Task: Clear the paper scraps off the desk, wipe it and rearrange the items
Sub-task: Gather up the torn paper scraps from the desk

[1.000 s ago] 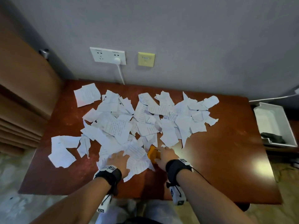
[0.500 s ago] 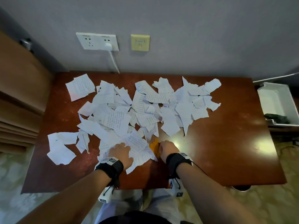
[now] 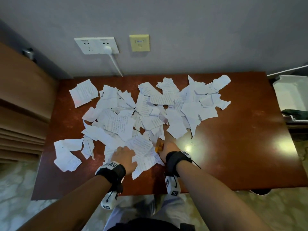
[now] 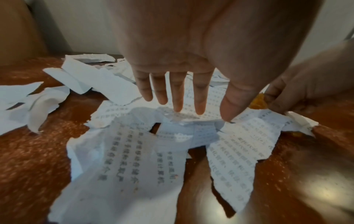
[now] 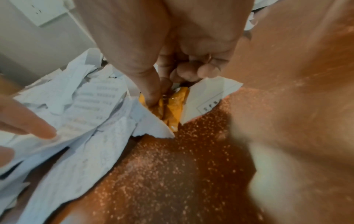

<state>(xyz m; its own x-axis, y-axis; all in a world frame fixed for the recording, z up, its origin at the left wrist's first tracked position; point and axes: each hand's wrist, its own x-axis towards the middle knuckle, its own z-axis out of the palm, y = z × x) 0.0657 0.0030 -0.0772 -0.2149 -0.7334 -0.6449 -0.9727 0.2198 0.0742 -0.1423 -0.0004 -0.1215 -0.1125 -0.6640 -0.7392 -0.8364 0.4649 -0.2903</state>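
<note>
Torn white paper scraps (image 3: 146, 112) with printed text cover the middle of the reddish-brown desk (image 3: 233, 147). My left hand (image 3: 124, 155) lies over the scraps at the near edge of the pile, its straight fingers (image 4: 177, 97) reaching down onto a printed sheet (image 4: 134, 154). My right hand (image 3: 168, 146) sits just to its right and pinches a crumpled orange wrapper (image 5: 172, 109) wedged between two scraps; that wrapper (image 3: 159, 147) peeks out beside the hand in the head view.
A white tray (image 3: 291, 97) with a dark object stands off the desk's right edge. A wall socket (image 3: 96, 45) with a plugged cord and a yellow plate (image 3: 139, 42) are on the wall behind. Brown panels (image 3: 21, 114) lean at the left. Bare desk lies right.
Both hands stay at the near edge of the pile, the right still on the orange wrapper. The head camera has shifted, so the desk sits differently in view.
</note>
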